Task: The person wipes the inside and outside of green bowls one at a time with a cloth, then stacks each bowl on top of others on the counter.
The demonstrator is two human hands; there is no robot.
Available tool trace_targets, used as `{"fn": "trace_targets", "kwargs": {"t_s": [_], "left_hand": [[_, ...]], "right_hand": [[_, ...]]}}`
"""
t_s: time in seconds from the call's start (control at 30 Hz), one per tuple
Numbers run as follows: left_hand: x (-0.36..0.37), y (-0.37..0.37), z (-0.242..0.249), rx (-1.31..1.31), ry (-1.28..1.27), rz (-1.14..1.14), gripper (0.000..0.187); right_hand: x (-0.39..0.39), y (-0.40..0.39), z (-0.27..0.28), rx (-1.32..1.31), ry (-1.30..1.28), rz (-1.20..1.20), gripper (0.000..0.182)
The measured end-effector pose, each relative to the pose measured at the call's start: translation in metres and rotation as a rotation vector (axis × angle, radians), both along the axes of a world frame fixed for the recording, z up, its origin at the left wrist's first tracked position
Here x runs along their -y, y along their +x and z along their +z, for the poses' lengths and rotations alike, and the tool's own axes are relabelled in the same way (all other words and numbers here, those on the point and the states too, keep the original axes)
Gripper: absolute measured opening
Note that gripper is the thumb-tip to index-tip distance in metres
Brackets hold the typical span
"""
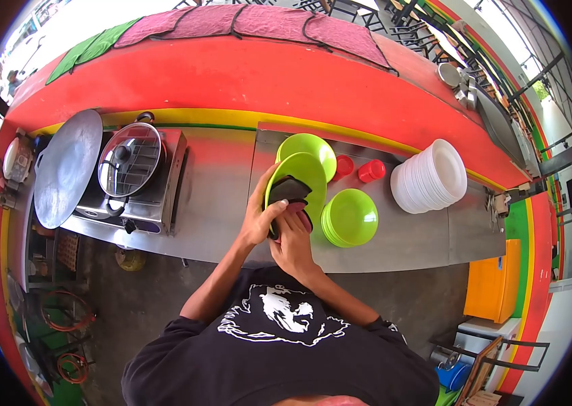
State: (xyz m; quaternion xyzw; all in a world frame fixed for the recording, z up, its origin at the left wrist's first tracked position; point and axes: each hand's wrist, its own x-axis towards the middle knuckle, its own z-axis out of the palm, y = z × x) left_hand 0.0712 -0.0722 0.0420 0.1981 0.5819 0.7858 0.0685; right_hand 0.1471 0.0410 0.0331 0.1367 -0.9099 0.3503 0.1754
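Observation:
My left hand point(257, 218) grips the rim of a lime-green bowl point(312, 177), which is tilted on its side above the steel counter. Against the bowl is a dark cloth point(289, 190) with some pink showing, bunched up. Fingers of my right hand point(293, 245) are closed on the cloth's lower part, near the bowl's edge. Just behind the held bowl stands another green bowl or stack point(322, 150), partly covered by it. To the right sits a stack of green bowls point(349, 218).
Two red containers point(371, 171) and a tall stack of white bowls point(428, 177) stand on the steel counter point(404, 237). At left are a gas stove point(171, 189), a lidded pan point(130, 161) and a large wok point(68, 169). A red wall point(232, 78) bounds the back.

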Motion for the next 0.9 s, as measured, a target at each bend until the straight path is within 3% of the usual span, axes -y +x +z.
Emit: {"fn": "trace_targets", "kwargs": {"t_s": [0.07,0.13,0.27,0.33,0.53,0.73,0.9], "left_hand": [[0.010,-0.002,0.004,0.024,0.021,-0.013,0.074],[0.023,-0.007,0.008,0.090,0.069,-0.062,0.071],[0.033,-0.007,0.020,0.055,-0.132,-0.044,0.071],[0.029,-0.003,0.017,0.040,-0.115,0.003,0.072],[0.009,0.013,-0.002,-0.043,-0.023,0.149,0.071],[0.028,0.001,-0.008,0.140,0.070,0.098,0.067],[0.023,0.002,-0.004,0.128,-0.061,0.090,0.063]], "right_hand": [[0.001,0.002,-0.009,0.019,-0.031,0.053,0.064],[-0.011,0.008,-0.016,0.037,0.120,0.098,0.058],[-0.032,0.000,-0.040,-0.045,0.200,0.145,0.057],[-0.031,-0.001,-0.036,-0.089,0.223,0.116,0.058],[-0.004,0.000,-0.020,-0.040,-0.060,0.154,0.067],[-0.025,-0.003,-0.034,0.007,0.168,0.150,0.066],[-0.028,0.004,-0.036,0.063,0.183,0.113,0.067]]}}
